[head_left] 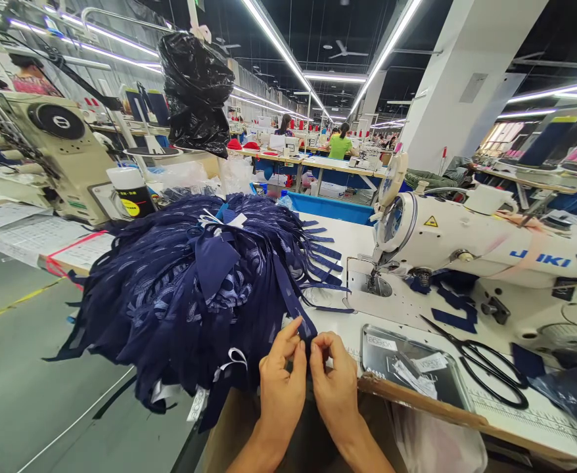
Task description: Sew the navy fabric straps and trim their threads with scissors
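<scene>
A large heap of navy fabric strips [170, 315] spreads over the table in front of me, with small white labels and pale stitched patches among them. One navy fabric strip [298, 315] runs down from the heap to my fingers. My right hand [335, 378] pinches its lower end between thumb and curled index finger. Close beside it, my left hand [282, 374] has its fingers closed against the same strip's left edge; its fingertips partly hide the cloth. A small white label shows just behind my left index finger.
At right stands a white sewing machine [476, 240]. Black scissors [490, 368] lie beside a metal tray [372, 361] holding white labels. A beige machine [66, 157] and a dark bottle [133, 197] stand at left. A black plastic bag [194, 92] hangs above. People sit farther back.
</scene>
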`<control>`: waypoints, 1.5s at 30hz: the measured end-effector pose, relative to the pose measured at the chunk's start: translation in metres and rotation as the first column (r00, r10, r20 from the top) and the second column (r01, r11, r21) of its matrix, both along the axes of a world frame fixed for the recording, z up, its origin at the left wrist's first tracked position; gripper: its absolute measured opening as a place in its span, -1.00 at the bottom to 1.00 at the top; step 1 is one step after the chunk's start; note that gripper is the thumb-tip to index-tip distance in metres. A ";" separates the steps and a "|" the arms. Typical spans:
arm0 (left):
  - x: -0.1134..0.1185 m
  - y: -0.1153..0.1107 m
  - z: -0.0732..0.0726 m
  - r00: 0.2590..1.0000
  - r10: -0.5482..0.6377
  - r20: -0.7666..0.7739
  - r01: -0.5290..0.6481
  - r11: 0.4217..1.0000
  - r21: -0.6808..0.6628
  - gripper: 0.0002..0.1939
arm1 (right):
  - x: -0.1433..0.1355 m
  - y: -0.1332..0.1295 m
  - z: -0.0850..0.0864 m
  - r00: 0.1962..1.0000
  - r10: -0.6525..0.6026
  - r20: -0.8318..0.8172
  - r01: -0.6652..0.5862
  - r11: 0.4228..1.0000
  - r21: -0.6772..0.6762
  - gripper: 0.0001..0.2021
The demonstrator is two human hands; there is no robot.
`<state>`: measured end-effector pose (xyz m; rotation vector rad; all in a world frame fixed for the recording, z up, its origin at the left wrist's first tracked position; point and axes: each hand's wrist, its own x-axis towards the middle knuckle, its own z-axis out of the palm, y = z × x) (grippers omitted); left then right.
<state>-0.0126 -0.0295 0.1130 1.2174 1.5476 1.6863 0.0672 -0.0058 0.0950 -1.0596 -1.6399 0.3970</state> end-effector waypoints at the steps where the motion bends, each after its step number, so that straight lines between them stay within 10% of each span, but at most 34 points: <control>1: 0.000 0.000 0.001 1.000 0.002 0.019 -0.002 1.000 -0.004 -0.67 | 0.000 0.000 0.000 1.000 -0.004 -0.005 0.004 1.000 0.005 -0.85; 22: -0.005 -0.001 -0.015 0.982 0.021 -0.190 -0.004 0.996 0.089 -0.70 | -0.003 0.005 -0.007 0.993 -0.062 0.100 0.036 0.971 0.238 -0.87; 34: -0.008 0.001 -0.017 0.955 0.045 -0.295 -0.022 0.996 0.081 -0.70 | -0.004 0.001 -0.004 0.999 -0.006 0.048 0.002 0.997 0.083 -0.86; 39: -0.013 0.006 -0.009 0.982 0.033 -0.185 -0.031 0.999 0.014 -0.72 | 0.000 -0.006 0.005 0.990 0.139 -0.020 -0.139 0.990 -0.004 -0.86; 45: -0.012 0.005 0.004 0.998 0.002 0.070 0.001 0.999 -0.055 -0.63 | 0.005 0.002 0.008 0.999 0.034 -0.016 -0.034 0.999 -0.005 -0.88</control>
